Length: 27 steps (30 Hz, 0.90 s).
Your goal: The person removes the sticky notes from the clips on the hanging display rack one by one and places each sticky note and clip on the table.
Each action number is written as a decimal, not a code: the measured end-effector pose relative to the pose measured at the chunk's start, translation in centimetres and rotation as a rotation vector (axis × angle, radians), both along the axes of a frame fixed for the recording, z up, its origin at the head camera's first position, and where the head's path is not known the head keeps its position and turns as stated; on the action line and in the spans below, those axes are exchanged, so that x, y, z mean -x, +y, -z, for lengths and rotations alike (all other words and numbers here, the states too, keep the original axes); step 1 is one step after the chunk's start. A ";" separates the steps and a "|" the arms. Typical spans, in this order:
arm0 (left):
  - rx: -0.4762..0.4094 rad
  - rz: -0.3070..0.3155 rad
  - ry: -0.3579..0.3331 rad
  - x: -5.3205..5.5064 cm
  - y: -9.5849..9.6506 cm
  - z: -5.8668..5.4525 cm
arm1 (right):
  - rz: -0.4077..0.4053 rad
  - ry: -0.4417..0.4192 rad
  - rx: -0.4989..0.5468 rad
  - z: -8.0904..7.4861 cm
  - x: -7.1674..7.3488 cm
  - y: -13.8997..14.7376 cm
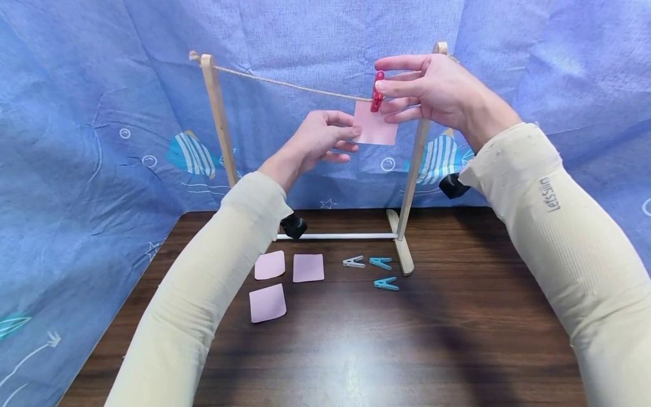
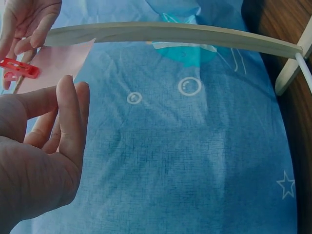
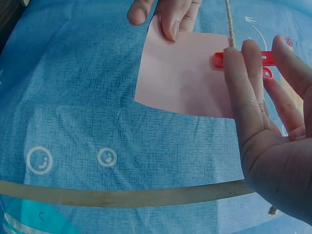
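Observation:
A pink square paper (image 1: 377,125) hangs at the twine (image 1: 295,86), its upper edge at the line. My left hand (image 1: 325,135) pinches the paper's left edge between thumb and fingers. At the paper's top sits a red clothespin (image 1: 377,93), its tip over both twine and paper. My right hand (image 1: 432,90) holds the clothespin's handle end between thumb and fingers, the other fingers spread around it. In the right wrist view two fingers (image 3: 243,78) cover part of the clothespin (image 3: 219,60).
The twine runs between the wooden posts (image 1: 220,116) of a stand with a white bottom bar (image 1: 341,236). On the dark table (image 1: 432,339) lie three pink papers (image 1: 267,303), a white clothespin (image 1: 354,262) and two blue clothespins (image 1: 386,284). A blue curtain (image 1: 315,34) hangs behind.

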<state>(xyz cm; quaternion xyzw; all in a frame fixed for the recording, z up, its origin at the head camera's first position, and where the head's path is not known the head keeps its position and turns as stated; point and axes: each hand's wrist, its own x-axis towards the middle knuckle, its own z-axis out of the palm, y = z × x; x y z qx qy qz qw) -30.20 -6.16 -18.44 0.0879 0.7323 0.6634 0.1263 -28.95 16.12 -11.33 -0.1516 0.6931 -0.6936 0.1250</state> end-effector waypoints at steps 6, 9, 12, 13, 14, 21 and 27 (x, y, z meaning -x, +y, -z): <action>-0.008 0.008 0.017 -0.3 0.1 -0.1 | 0.008 0.058 -0.108 -0.1 -0.3 0.4; -0.026 0.013 0.025 -0.4 0.1 0.0 | 0.020 0.088 -0.155 0.0 -0.4 0.8; -0.038 0.023 0.039 -0.5 0.2 0.0 | 0.033 0.107 -0.184 0.2 -0.5 1.0; -0.039 0.026 0.045 -0.6 0.2 0.0 | 0.036 0.111 -0.190 0.2 -0.5 1.1; -0.041 0.029 0.050 -0.6 0.1 0.0 | 0.038 0.111 -0.191 0.3 -0.4 1.1; -0.045 0.037 0.073 -0.9 -0.1 0.1 | 0.057 0.085 -0.151 0.6 -0.4 1.2; -0.023 0.038 0.087 -1.0 -0.3 0.3 | 0.069 0.091 -0.147 0.5 -0.6 1.2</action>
